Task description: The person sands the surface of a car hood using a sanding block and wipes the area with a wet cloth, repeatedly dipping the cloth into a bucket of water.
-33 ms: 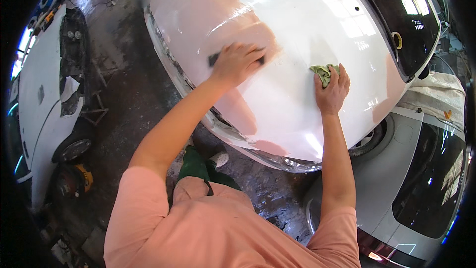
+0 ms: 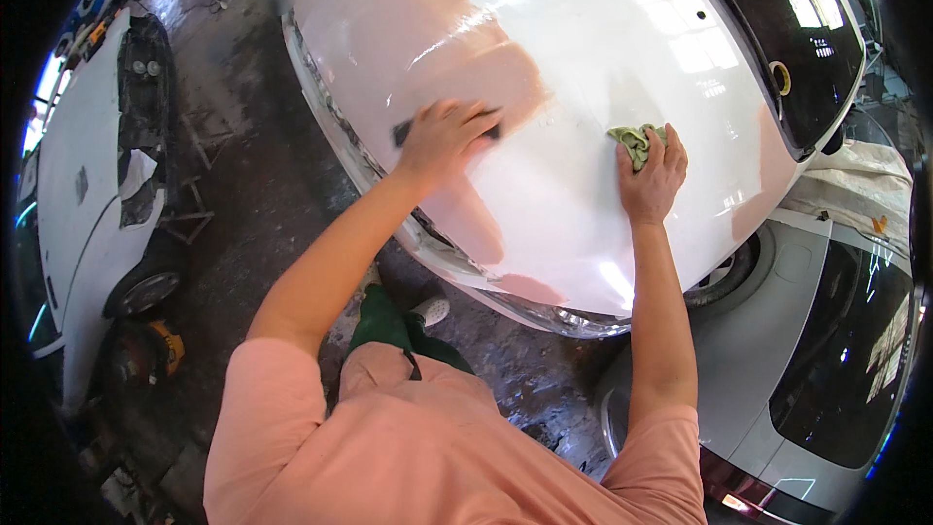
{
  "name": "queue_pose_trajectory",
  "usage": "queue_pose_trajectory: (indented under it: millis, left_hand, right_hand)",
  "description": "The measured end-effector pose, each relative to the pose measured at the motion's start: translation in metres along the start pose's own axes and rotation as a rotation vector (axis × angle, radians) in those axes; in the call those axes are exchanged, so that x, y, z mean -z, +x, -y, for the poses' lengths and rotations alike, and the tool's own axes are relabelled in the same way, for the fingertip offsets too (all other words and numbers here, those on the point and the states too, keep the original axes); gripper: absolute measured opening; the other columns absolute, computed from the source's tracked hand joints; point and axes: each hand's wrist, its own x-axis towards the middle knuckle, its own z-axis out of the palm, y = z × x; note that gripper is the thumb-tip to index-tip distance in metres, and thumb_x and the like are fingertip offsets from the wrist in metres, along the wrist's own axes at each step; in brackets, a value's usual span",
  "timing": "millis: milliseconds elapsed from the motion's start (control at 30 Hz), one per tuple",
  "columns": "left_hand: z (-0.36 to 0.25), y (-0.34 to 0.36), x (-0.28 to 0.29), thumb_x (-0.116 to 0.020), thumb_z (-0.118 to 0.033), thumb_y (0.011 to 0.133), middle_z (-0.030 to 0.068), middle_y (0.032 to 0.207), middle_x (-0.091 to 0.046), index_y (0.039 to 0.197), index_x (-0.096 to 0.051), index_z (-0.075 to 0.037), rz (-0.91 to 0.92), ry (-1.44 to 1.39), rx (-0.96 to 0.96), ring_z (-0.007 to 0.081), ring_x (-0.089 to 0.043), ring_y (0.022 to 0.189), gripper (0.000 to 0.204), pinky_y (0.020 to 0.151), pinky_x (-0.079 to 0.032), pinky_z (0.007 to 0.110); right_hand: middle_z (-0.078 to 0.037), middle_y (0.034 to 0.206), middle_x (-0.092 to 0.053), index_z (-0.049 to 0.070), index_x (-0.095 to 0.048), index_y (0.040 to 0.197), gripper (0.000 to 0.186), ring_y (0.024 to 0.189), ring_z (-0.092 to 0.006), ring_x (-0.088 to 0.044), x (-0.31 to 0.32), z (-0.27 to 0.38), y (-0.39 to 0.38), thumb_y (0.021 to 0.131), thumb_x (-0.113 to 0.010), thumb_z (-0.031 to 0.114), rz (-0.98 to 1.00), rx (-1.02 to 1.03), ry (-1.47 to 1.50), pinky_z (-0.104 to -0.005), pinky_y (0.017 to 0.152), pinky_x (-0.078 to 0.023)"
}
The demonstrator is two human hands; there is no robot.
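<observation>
Upper middle of the frame: white car hood (image 2: 583, 58) with a big pinkish-beige patch (image 2: 418, 10) on its left part; more such patches toward the lower and right edges.
Left hand (image 2: 447, 141): centre of frame, fingers bent over a dark block (image 2: 400, 134) on the patch, gripping it (blurred, finger detail lost).
Right hand (image 2: 655, 180): right of centre, fingers curled round a crumpled green cloth (image 2: 634, 143), bunched against white hood.
Block risk: a tilted edge could gouge the patch; overshooting its border could scuff the white.
Cloth risk: grit caught underneath might scratch; if the surface is wet (shiny, can't confirm), the hand could slip.
Containers: none I can make out, so no contents to log; lower-left clutter too dark to sort.
Windshield (image 2: 816, 34), upper right: yellow ring (image 2: 786, 79), maybe a tape roll, near its lower edge.
Lower right: grey car (image 2: 729, 360).
</observation>
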Motion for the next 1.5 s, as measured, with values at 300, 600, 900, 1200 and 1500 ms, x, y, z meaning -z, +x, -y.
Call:
queue_pose_trajectory:
  millis: [300,600,900,1200,1500]
  left_hand:
    - [-0.009,0.076,0.011,-0.072,-0.025,0.096,-0.0023,0.14,-0.068,0.138,-0.071,-0.021,-0.01,-0.021,-0.07,0.0293,-0.058,0.124,0.042,0.109,-0.041,0.05]
    - [-0.014,0.075,-0.006,-0.071,-0.03,0.097,-0.0047,0.137,-0.067,0.136,-0.069,-0.023,-0.051,0.014,0.0,0.0252,-0.058,0.125,0.04,0.107,-0.042,0.049]
    - [-0.007,-0.031,0.001,-0.072,-0.032,0.096,-0.0027,0.142,-0.066,0.14,-0.069,-0.02,-0.001,0.082,0.074,0.0272,-0.058,0.125,0.045,0.108,-0.042,0.048]
    - [-0.01,0.008,-0.001,-0.07,-0.026,0.099,-0.0029,0.142,-0.066,0.136,-0.07,-0.019,-0.026,0.041,0.082,0.028,-0.059,0.121,0.038,0.105,-0.043,0.051]
    - [-0.003,0.079,0.005,-0.073,-0.026,0.096,-0.0039,0.143,-0.066,0.139,-0.07,-0.021,-0.045,0.048,0.099,0.0288,-0.058,0.124,0.043,0.108,-0.043,0.049]
  right_hand:
    - [-0.016,0.156,-0.052,0.013,-0.065,0.138,0.055,0.144,-0.0401,-0.047,-0.002,0.013,0.01,0.093,-0.08,0.043,-0.025,0.05,0.019,-0.0555,0.12,-0.038]
    - [-0.015,0.156,-0.052,0.014,-0.065,0.136,0.054,0.143,-0.0403,-0.047,-0.005,0.009,0.009,0.093,-0.08,0.043,-0.042,0.034,0.023,-0.0554,0.119,-0.039]
    - [-0.015,0.155,-0.052,0.012,-0.066,0.135,0.052,0.143,-0.0404,-0.047,0.004,0.001,0.006,0.095,-0.079,0.043,-0.018,-0.001,0.002,-0.0554,0.119,-0.039]
    - [-0.015,0.154,-0.053,0.012,-0.066,0.135,0.053,0.142,-0.0401,-0.048,0.004,0.003,0.006,0.093,-0.08,0.042,-0.026,0.009,0.016,-0.0559,0.119,-0.039]
    - [-0.014,0.155,-0.052,0.013,-0.066,0.135,0.053,0.144,-0.0398,-0.047,0.001,0.017,0.011,0.093,-0.08,0.043,-0.014,0.006,0.033,-0.0555,0.119,-0.039]
